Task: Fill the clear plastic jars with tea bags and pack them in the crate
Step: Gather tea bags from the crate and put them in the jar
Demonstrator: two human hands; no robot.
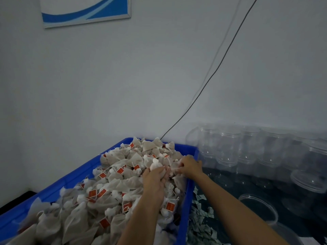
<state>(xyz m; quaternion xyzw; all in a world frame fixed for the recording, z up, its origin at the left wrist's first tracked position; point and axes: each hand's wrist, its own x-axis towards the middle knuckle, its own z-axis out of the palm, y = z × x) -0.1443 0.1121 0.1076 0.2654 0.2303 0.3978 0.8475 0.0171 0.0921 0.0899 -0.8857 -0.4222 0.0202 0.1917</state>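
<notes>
I see both hands buried in the heap of tea bags (123, 177) that fills the blue crate (58, 183), which runs lengthwise from the lower left towards the wall at upper right. My left hand (155, 179) sits near the far right part of the pile, fingers curled round a clump of bags, a white one poking up just above the knuckles. My right hand (190, 165) reaches in over the crate's right rim, touching the left hand's fingertips, and its fingers pinch bags at the heap's edge. The bags lie every way, red tags scattered among them, so I cannot give them one heading. The clear jars (247, 147) stand upright in stacked rows against the wall, right of the crate; one open jar (258, 207) sits nearer, beneath my right forearm. Loose pale scraps (201, 221) lie just beside the crate's right wall
</notes>
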